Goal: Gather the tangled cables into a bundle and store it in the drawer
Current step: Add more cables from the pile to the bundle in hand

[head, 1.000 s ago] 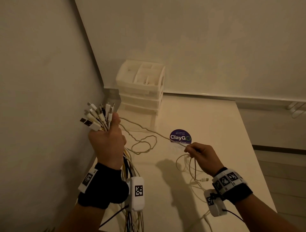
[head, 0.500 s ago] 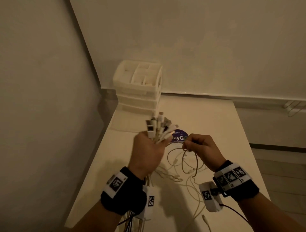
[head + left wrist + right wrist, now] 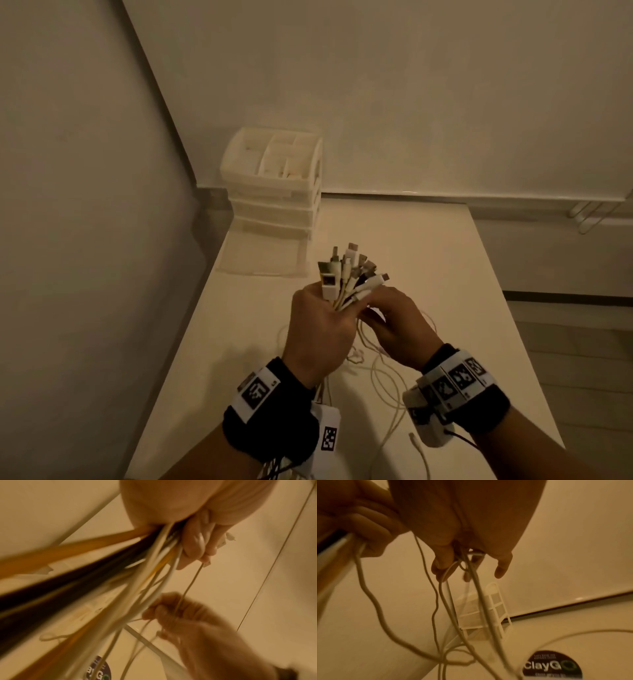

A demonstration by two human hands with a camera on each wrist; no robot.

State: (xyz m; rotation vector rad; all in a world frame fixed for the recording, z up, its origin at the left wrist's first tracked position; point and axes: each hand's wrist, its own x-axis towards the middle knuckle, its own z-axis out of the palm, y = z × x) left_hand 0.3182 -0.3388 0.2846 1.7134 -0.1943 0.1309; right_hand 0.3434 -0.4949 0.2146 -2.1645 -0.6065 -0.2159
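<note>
My left hand grips a bundle of cables above the table, plug ends fanned upward. In the left wrist view white, yellow and black cables stream down from that fist. My right hand touches the left one and pinches thin white cable strands that hang in loops to the table. The white drawer unit stands at the far left corner, its lowest drawer pulled out.
A white table sits against two walls. Loose white cable loops trail on it near the front edge. A round dark ClayGo sticker lies on the tabletop under the hands.
My left hand carried the cable bundle from the left wall side to the middle. The right hand rose with its strands and now meets the left hand.
</note>
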